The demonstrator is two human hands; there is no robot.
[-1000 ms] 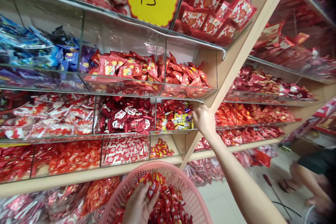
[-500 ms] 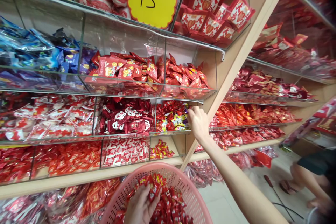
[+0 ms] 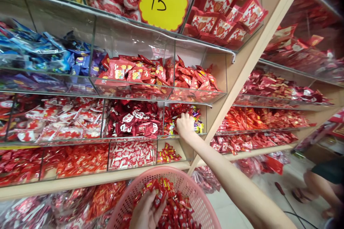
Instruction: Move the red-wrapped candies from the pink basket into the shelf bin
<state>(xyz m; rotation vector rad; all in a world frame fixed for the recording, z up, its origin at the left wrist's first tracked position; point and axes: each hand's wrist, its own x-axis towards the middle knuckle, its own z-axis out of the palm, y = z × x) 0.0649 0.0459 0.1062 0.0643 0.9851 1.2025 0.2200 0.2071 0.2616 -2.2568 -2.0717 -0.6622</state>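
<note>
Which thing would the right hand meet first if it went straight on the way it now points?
Probably the red-wrapped candies just beyond the right hand, though depth is hard to judge.

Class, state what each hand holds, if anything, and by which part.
Left hand: red-wrapped sweets, between thumb and fingers; gripped part hidden. Right hand: cannot tell; its back hides any hold.

The right hand (image 3: 186, 126) hides part of the mixed sweets (image 3: 199, 125); its fingertips are out of sight, so whether it grips any cannot be told. The bottom edge cuts off the pink basket (image 3: 202, 195) and the left hand (image 3: 146, 209), whose red sweets (image 3: 160, 195) bear illegible print. Rightward, another person (image 3: 318, 185) is cropped and upper packets (image 3: 291, 55) blur.
</note>
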